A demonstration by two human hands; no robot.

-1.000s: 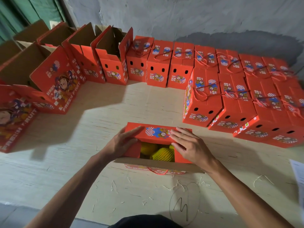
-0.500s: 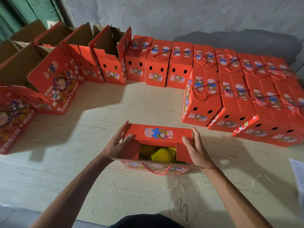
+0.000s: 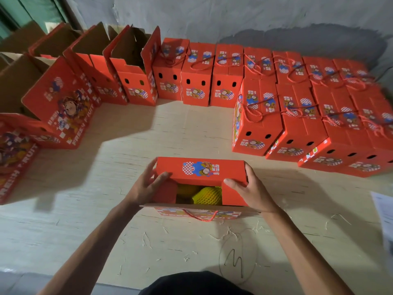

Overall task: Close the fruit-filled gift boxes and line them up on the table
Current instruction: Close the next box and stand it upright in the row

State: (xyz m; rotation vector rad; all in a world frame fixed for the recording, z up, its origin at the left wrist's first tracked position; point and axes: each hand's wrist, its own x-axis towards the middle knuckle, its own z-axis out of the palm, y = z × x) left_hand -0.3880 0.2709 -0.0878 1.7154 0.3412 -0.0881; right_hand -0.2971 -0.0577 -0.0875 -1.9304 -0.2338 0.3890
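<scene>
A red gift box lies in the middle of the table, just in front of me. Its far top flap is folded down over the back half. Both short side flaps are turned in. The near flap with the red rope handle still hangs open toward me. Yellow fruit in foam netting shows through the gap. My left hand holds the box's left end, thumb on the far flap's edge. My right hand holds the right end the same way.
Closed red boxes with rope handles stand in rows along the back wall and in a block at the right. Open boxes with raised flaps line the back left. A printed sheet lies at the right edge. The wooden table shows between them.
My hands slid off the top of the far flap to the box's two ends. Their thumbs now lie over the flap's near edge. The flap lies flatter.
</scene>
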